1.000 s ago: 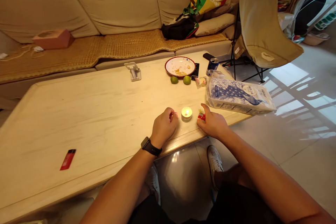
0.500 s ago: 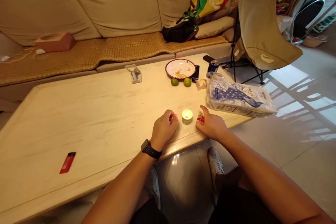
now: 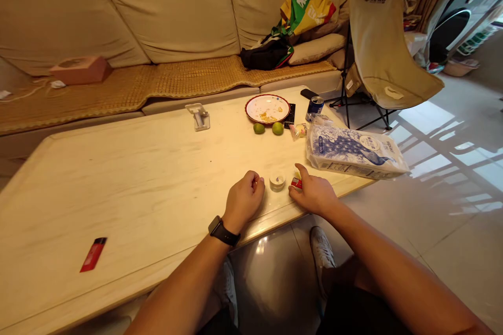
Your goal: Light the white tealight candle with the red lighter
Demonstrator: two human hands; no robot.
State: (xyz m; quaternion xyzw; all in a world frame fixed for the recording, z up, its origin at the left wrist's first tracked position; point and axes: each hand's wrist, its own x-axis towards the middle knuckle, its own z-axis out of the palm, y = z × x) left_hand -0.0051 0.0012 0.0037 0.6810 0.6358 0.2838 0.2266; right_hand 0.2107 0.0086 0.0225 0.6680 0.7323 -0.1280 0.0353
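A small tealight candle in a clear cup stands near the table's front edge, between my two hands; no flame shows on it. My left hand, with a black watch on its wrist, rests curled into a fist just left of the candle. Whatever lies inside that fist is hidden. To the candle's right, my right hand has its fingers around a small red object with white print, mostly covered; one digit points up and away. A red lighter with a black top lies far to the left.
Two green limes sit before a red-rimmed plate with food scraps. A can and a plastic-wrapped tissue pack are at the right end. A white holder lies near the back edge. Beyond stand a sofa and folding chair.
The candle's flame was burning half a second ago and is now out. Both hands keep their places beside it. The view has tilted slightly upward.
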